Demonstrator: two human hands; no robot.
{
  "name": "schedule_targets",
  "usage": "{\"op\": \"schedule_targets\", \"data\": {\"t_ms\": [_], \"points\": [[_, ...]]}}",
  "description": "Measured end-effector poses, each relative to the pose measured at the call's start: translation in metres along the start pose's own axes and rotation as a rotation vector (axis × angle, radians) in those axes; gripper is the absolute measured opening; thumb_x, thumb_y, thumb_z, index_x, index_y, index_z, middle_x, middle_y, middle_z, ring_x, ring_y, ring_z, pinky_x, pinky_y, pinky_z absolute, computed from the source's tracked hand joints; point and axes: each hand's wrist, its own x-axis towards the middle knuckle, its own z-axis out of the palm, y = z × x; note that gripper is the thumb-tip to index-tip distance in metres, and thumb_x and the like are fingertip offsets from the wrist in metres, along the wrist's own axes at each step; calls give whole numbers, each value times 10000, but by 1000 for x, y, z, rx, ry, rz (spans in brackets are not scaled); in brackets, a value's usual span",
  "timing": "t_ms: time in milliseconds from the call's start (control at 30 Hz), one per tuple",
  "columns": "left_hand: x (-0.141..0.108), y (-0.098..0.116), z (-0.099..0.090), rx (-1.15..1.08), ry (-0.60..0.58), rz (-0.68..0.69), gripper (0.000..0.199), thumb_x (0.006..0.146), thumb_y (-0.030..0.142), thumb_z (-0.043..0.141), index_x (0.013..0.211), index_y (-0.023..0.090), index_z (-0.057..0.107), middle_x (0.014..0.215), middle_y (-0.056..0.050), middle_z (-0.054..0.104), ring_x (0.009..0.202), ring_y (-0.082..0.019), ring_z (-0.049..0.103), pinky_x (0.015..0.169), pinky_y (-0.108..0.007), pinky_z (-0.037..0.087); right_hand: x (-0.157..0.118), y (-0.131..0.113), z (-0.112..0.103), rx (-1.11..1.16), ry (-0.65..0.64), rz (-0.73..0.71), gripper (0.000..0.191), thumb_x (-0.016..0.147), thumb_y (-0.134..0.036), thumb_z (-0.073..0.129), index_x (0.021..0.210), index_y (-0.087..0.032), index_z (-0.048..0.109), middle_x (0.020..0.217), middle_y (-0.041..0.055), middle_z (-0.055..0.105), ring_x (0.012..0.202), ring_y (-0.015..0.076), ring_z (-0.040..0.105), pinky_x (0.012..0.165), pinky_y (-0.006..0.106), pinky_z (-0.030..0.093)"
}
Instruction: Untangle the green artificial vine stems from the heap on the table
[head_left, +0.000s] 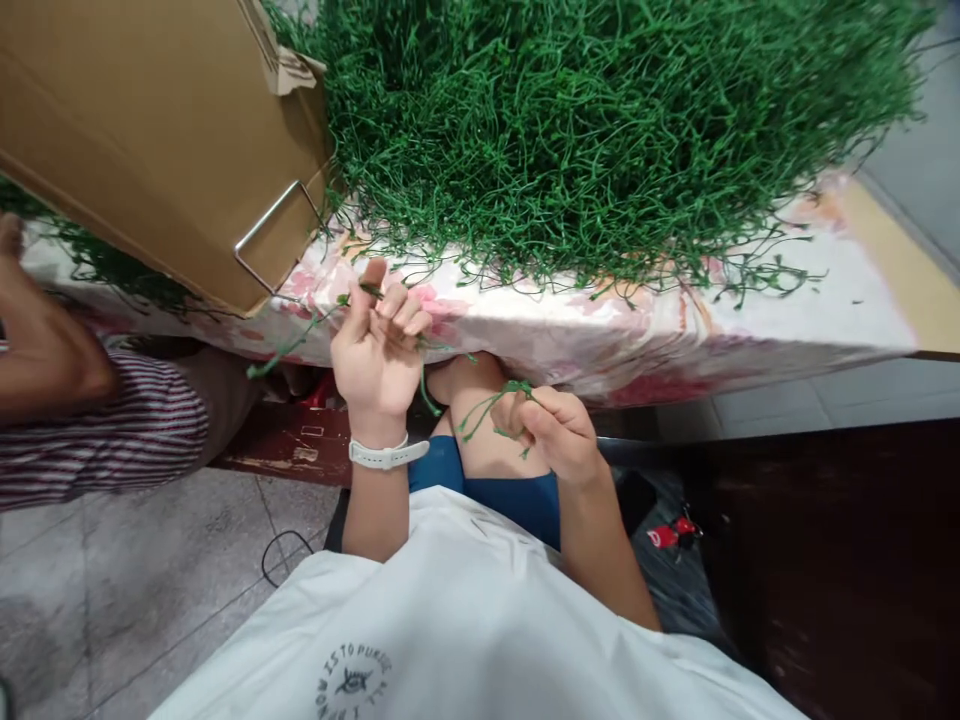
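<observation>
Palm up, my left hand (381, 350) pinches thin green artificial stems between thumb and curled fingers; one stem (289, 350) sticks out to the left and others hang below the fingers. Lower and to the right, my right hand (559, 430) is closed on a small looped bunch of green artificial stems (484, 408). Both hands are above my lap, just in front of the table's near edge. Beyond them, a large tangled heap of the same green stems (600, 140) covers much of the flowered tablecloth (840, 290).
A cardboard box (172, 130) stands at the left of the table, with a bent metal wire frame (270, 225) at its corner. Another person's arm (52, 330) is at the far left. A dark wooden bench (292, 440) and a red item (671, 532) lie near my sides.
</observation>
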Motion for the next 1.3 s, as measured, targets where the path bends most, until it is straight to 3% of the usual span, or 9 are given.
{"op": "schedule_targets", "data": {"t_ms": [200,400,533,700,800,900,1067,1200,1300], "points": [[11,5,-11,168,64,64,420,1134,289,293,1082,238,706,965,-18,730,891,-93,728,877,-228,581,-9,-1,1,101,163,61,506,979,-462,605,553,-202,521,500,-7,399,494,143,375,541,326,330],[32,25,4,259,2,202,368,1128,319,348,1125,263,711,950,-12,779,896,-99,760,912,-227,594,-11,1,2,121,170,66,494,973,-447,623,557,-191,551,514,6,428,516,147,416,538,318,334],[30,27,24,165,-23,205,415,1132,252,305,1037,232,708,969,-7,789,954,-97,766,977,-256,601,12,1,10,117,501,107,418,876,-513,763,648,-181,651,601,11,552,552,125,495,528,276,382],[5,-21,20,199,-2,271,337,1093,228,459,872,216,712,908,-2,791,940,-108,770,957,-261,609,64,-5,26,400,857,56,442,765,-573,855,750,-210,605,792,-2,701,735,125,667,668,250,546],[-8,-52,12,180,-19,260,276,1054,241,563,833,200,722,894,-12,785,904,-99,759,927,-236,599,82,-10,32,587,856,91,444,850,-562,790,763,-218,522,778,-24,699,737,104,672,723,239,572],[-16,-67,11,181,38,172,242,1027,258,615,807,193,694,849,-10,750,843,-95,734,884,-226,588,86,-12,30,667,850,86,479,920,-543,732,724,-216,443,511,-103,429,466,53,424,524,165,445],[-19,-59,17,118,95,-142,304,1057,108,491,789,172,619,597,42,504,536,-56,526,567,-138,453,74,-9,10,527,724,60,550,937,-615,674,706,-234,351,448,-133,135,412,83,41,370,182,241],[-16,-55,12,166,31,-275,287,972,12,529,724,147,583,506,79,310,406,-39,242,424,-137,237,62,-4,-2,479,609,68,586,897,-649,702,702,-240,330,453,-134,77,430,83,-38,335,174,146],[-13,-57,2,255,-67,-246,235,909,66,643,688,136,604,488,75,316,421,-33,221,444,-144,229,56,-3,0,471,594,72,589,889,-650,709,704,-239,331,458,-135,66,430,74,-50,334,168,127]]}}
